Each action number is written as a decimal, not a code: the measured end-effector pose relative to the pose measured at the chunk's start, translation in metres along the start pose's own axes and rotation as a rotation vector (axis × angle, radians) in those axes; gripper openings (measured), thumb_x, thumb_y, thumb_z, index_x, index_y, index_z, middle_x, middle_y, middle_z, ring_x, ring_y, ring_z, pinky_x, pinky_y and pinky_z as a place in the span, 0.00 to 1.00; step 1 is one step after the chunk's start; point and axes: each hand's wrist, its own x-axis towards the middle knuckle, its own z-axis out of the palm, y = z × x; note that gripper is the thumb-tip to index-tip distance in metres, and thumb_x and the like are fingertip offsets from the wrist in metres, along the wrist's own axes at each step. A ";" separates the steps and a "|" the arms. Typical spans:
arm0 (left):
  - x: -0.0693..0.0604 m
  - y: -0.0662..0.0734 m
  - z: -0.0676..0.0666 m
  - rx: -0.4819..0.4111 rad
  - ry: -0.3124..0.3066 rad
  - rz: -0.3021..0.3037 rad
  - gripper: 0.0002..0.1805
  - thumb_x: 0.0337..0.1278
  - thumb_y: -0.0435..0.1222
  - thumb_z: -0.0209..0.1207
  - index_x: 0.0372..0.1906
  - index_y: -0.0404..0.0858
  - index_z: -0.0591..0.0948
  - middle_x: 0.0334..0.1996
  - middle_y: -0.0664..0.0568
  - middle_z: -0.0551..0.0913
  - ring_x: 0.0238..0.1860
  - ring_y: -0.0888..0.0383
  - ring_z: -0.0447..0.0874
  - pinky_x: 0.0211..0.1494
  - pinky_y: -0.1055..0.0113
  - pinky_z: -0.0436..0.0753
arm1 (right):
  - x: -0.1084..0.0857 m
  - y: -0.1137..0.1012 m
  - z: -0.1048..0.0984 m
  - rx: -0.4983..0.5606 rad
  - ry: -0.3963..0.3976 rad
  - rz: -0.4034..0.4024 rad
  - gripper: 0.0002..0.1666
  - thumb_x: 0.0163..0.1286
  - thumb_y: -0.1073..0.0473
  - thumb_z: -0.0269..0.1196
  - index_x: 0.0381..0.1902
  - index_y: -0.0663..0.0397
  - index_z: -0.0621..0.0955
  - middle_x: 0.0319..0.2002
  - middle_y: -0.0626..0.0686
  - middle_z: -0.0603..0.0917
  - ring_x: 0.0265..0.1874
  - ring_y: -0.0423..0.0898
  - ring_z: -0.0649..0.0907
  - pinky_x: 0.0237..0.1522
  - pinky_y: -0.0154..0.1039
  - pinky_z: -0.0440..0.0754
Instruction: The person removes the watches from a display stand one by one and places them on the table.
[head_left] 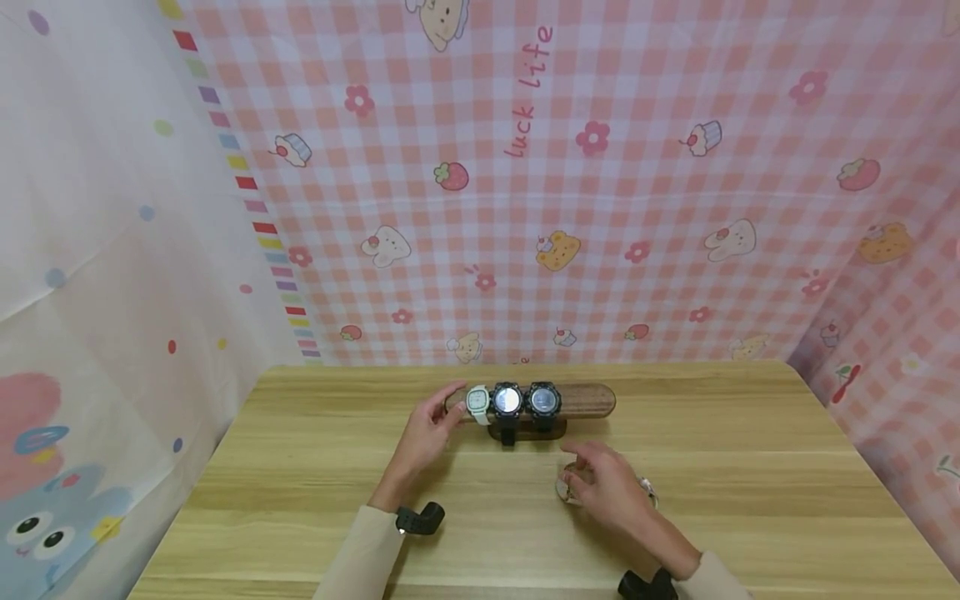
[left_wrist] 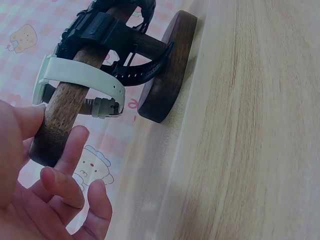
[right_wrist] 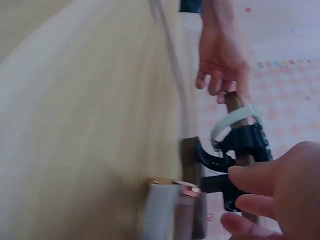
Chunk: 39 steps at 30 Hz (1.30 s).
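A pink checked cloth (head_left: 660, 292) hangs behind a wooden table (head_left: 315, 467). The left hand (head_left: 429, 429) pinches the stand (head_left: 588, 401) at its 9 o'clock end, thumb on one side and index finger on the other, the remaining fingers loosely bent and off the wood. The right hand (head_left: 603, 483) is part-open, fingers slightly bent, above a loose watch (right_wrist: 161, 207); the right wrist view shows a gap between fingertips and watch. Seen from the head, the case peeks out at the hand's 9 o'clock side, more of the watch at 3 o'clock.

The left forearm comes in from 7 o'clock, its fingers toward 1; the right comes from 4 o'clock, its fingers toward 10. Both wear cream sleeves (head_left: 367, 546) and black wrist devices (head_left: 422, 518).

The stand, at 11 o'clock from the right hand, bears three watches: a white watch (head_left: 477, 402) nearest the left hand, then two black watches (head_left: 507, 402) toward 3 o'clock. Beyond them, the bar is bare.
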 end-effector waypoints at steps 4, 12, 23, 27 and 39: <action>0.001 -0.002 0.001 -0.004 0.002 -0.009 0.21 0.69 0.30 0.56 0.65 0.36 0.76 0.28 0.36 0.76 0.35 0.27 0.75 0.24 0.75 0.69 | 0.008 -0.001 -0.010 0.057 0.031 -0.034 0.24 0.61 0.65 0.71 0.56 0.61 0.82 0.36 0.53 0.80 0.22 0.37 0.71 0.23 0.32 0.72; -0.001 0.002 -0.001 0.016 -0.007 0.000 0.21 0.70 0.30 0.56 0.65 0.37 0.76 0.27 0.41 0.76 0.30 0.34 0.74 0.23 0.74 0.69 | 0.033 0.000 -0.028 0.126 0.034 -0.069 0.32 0.64 0.60 0.70 0.65 0.56 0.75 0.44 0.56 0.79 0.23 0.40 0.72 0.23 0.33 0.73; 0.006 -0.010 0.000 0.043 -0.011 0.000 0.21 0.70 0.30 0.55 0.66 0.36 0.75 0.24 0.50 0.71 0.25 0.53 0.71 0.23 0.75 0.69 | 0.061 -0.006 -0.032 0.133 -0.050 -0.022 0.40 0.64 0.54 0.70 0.70 0.59 0.69 0.48 0.58 0.77 0.35 0.45 0.75 0.37 0.36 0.76; 0.012 -0.029 0.002 0.049 0.008 -0.002 0.22 0.70 0.31 0.56 0.67 0.38 0.75 0.23 0.51 0.71 0.25 0.53 0.71 0.22 0.74 0.69 | 0.068 -0.006 -0.028 0.113 -0.050 -0.037 0.41 0.63 0.54 0.71 0.69 0.63 0.69 0.44 0.57 0.77 0.35 0.46 0.75 0.37 0.37 0.76; 0.014 -0.035 0.001 0.034 -0.001 0.008 0.21 0.70 0.35 0.58 0.66 0.42 0.76 0.24 0.48 0.73 0.27 0.42 0.76 0.21 0.72 0.70 | 0.077 -0.006 -0.025 0.023 -0.067 -0.014 0.43 0.64 0.46 0.70 0.70 0.61 0.69 0.41 0.55 0.77 0.39 0.49 0.73 0.44 0.47 0.74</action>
